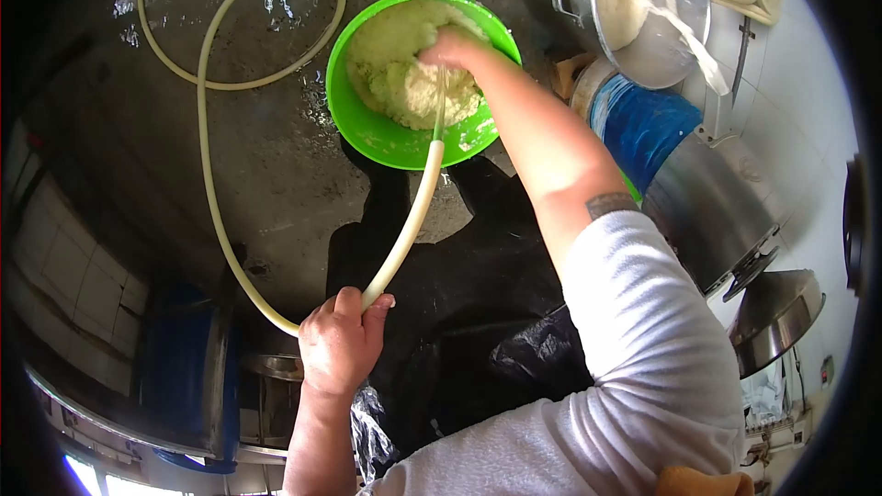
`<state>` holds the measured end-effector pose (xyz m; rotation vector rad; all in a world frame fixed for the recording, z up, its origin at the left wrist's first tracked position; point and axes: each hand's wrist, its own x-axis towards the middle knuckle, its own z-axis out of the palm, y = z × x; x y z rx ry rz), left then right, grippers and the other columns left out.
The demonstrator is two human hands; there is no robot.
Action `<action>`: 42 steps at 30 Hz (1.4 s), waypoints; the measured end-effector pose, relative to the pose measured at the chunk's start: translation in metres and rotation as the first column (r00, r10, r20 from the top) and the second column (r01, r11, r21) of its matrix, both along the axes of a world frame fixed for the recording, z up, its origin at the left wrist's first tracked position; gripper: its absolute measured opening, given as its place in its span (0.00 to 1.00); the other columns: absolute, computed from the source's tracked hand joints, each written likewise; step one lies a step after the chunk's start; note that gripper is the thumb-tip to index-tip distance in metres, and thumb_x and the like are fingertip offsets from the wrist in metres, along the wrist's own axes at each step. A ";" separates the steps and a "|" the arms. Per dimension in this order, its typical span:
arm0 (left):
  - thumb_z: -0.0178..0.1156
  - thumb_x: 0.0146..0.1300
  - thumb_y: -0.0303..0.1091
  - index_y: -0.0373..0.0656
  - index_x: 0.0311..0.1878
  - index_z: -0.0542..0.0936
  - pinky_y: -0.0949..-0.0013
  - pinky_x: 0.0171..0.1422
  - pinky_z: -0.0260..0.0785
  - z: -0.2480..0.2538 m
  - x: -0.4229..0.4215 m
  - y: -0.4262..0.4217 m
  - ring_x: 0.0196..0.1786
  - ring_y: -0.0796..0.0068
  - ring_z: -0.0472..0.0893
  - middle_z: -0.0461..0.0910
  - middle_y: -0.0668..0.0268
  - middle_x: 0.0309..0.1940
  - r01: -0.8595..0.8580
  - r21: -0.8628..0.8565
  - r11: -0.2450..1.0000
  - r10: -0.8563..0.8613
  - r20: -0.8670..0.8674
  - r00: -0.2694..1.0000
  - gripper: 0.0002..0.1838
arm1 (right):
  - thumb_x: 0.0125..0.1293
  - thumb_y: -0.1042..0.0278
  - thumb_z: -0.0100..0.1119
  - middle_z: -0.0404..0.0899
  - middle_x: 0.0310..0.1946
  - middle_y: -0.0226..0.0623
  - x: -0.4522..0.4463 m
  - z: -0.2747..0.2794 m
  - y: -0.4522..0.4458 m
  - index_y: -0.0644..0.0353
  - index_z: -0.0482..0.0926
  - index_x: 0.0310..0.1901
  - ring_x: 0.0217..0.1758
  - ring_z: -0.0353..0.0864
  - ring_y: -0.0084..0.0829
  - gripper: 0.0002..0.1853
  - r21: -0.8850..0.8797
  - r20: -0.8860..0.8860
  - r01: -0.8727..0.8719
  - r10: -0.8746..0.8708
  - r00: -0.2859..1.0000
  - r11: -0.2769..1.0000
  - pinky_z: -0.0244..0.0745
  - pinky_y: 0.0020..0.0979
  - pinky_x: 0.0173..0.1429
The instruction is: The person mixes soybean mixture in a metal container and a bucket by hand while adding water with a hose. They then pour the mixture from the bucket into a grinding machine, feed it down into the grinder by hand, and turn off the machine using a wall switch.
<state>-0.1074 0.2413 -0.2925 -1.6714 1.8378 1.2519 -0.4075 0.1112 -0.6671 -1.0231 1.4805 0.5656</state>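
My left hand [342,335] is wrapped round a pale yellow hose [412,207] a little behind its open end. From that end a stream of water [440,110] runs into a bright green tub [342,119] on the floor. Inside the tub lies a lumpy, pale, dough-like mass [404,92]. My right hand [455,46] reaches down into this mass at the tub's far right side. Its fingers are blurred and partly hidden there, so their closure is unclear.
The hose loops over the wet dark floor [276,138] at left. At upper right stands a metal pot [675,46] with pale contents and a white-coated utensil [689,41]. A blue container [648,119] and a large metal vessel [707,202] line the tiled wall at right.
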 end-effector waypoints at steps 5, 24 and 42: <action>0.72 0.67 0.47 0.44 0.29 0.72 0.53 0.32 0.76 0.017 0.008 -0.005 0.24 0.51 0.83 0.79 0.59 0.19 0.070 0.001 0.998 -0.070 0.009 0.998 0.23 | 0.67 0.35 0.67 0.81 0.67 0.51 0.034 0.094 -0.003 0.59 0.81 0.68 0.67 0.82 0.46 0.38 -0.061 0.204 -0.388 0.392 0.897 0.919 0.75 0.45 0.73; 0.73 0.65 0.46 0.44 0.29 0.72 0.51 0.32 0.76 0.014 0.026 0.006 0.24 0.50 0.82 0.79 0.58 0.19 -0.050 -0.017 0.999 0.050 -0.019 0.999 0.22 | 0.69 0.38 0.63 0.79 0.69 0.47 0.048 0.072 -0.038 0.53 0.78 0.71 0.70 0.81 0.45 0.36 0.020 0.006 -0.358 0.357 0.934 0.934 0.75 0.44 0.74; 0.72 0.67 0.48 0.44 0.29 0.72 0.52 0.31 0.76 0.012 0.025 0.007 0.23 0.50 0.82 0.79 0.58 0.19 0.003 0.014 1.000 -0.003 0.003 1.000 0.23 | 0.67 0.17 0.52 0.48 0.86 0.53 0.085 -0.049 0.125 0.56 0.49 0.86 0.87 0.51 0.55 0.60 0.089 0.209 0.923 -0.899 -0.385 -0.375 0.53 0.55 0.85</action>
